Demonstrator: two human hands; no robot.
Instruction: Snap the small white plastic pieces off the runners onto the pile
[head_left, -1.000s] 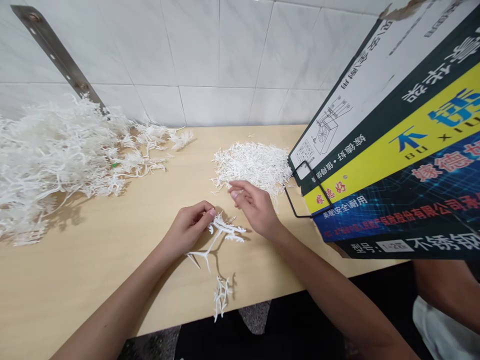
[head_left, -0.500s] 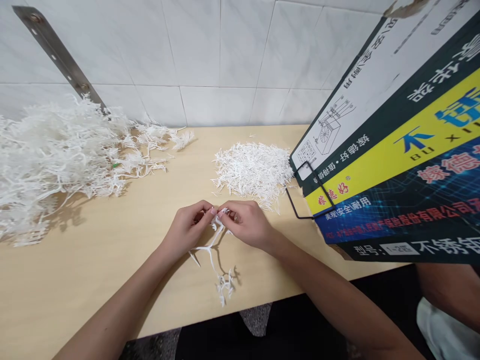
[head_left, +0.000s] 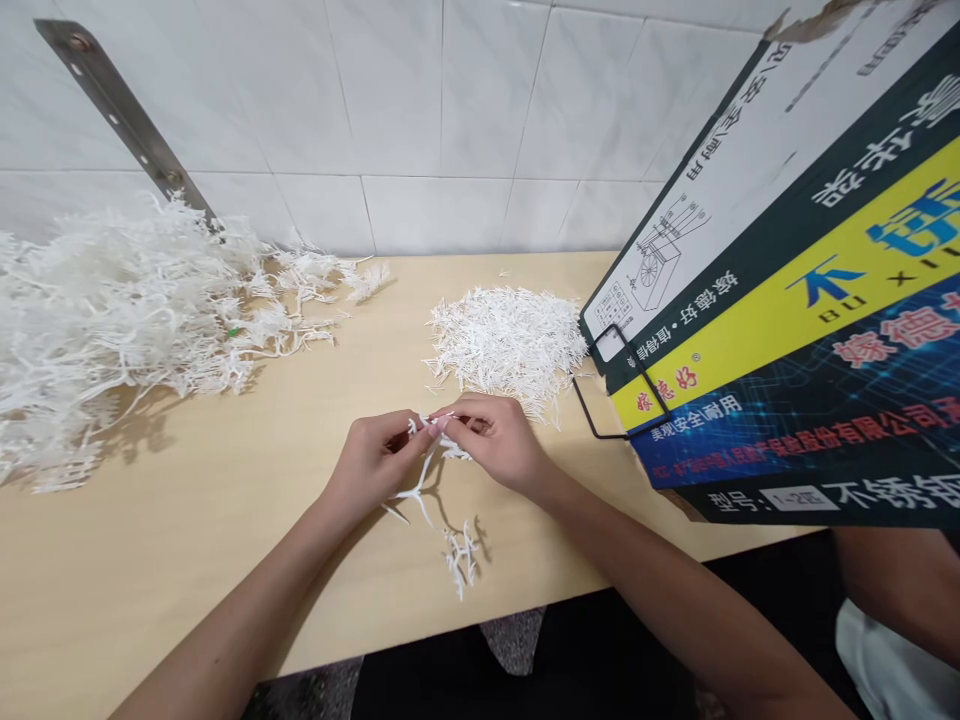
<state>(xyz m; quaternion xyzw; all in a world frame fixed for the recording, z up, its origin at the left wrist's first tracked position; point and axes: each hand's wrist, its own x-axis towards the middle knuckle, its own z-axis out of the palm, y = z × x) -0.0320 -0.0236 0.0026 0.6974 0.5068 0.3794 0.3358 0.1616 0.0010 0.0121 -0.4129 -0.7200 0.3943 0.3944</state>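
Note:
A white branched plastic sprig point(head_left: 415, 492) hangs from my fingers close above the table, its forked stem pointing toward me. My left hand point(head_left: 379, 455) is closed, thumb and forefinger pinching the sprig's upper part. Its fingertips meet those of my right hand point(head_left: 499, 440), which is also closed in a pinch on the sprig. Small white prongs stick out around the fingertips; the exact grip points are hidden. One cluster of prongs point(head_left: 461, 557) lies lower down near the table's front edge. Just beyond my hands is a heap of small loose white pieces point(head_left: 506, 340).
A large pile of white branched sprigs point(head_left: 127, 310) covers the table's left side. On the right stands a big printed cardboard box point(head_left: 750, 330), with a black wire loop point(head_left: 600, 434) at its near corner. A tiled wall point(head_left: 420, 90) with a metal bracket point(head_left: 124, 110) closes the back.
My fingertips have drawn together on the sprig and its prongs have shifted between them. The lower prong cluster has moved slightly right and up.

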